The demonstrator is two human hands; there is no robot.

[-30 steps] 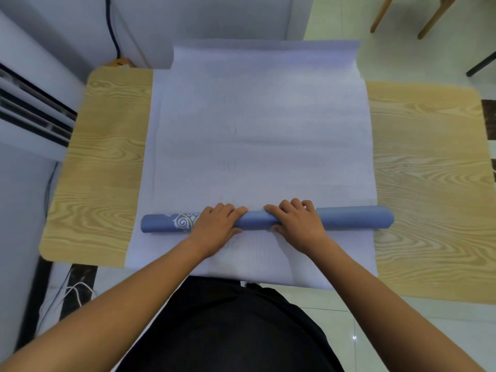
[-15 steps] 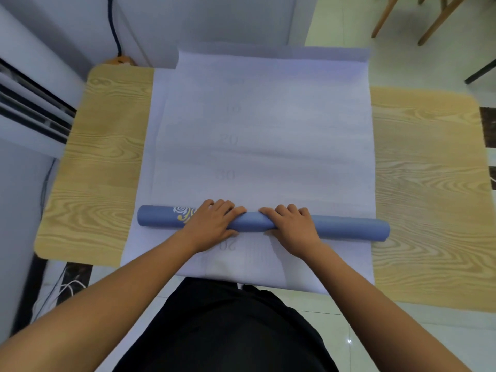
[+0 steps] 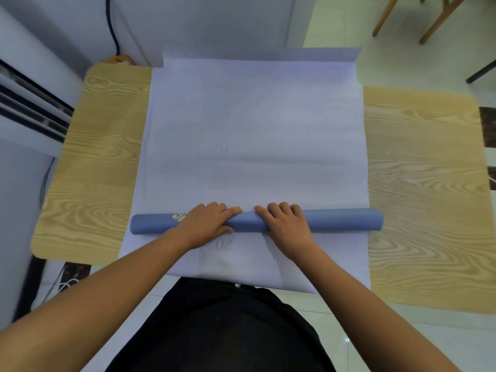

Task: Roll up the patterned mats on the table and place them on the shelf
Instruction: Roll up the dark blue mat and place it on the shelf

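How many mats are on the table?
2: a partly rolled blue mat under the left hand and right hand, and a flat pale mat beneath it, exposed nearest the person. More could be hidden underneath.

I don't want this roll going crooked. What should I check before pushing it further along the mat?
1. Grip: ok; left hand and right hand hold the roll near its middle.
2. Roll ends steadied: not ok; no hand near either end.
3. Roll square to the flat mat: ok, roughly.
4. Surface of flat mat smooth: ok; no wrinkles show.
5. Nothing lying on it ahead: ok.
6. Shelf ready: cannot tell; not in view.
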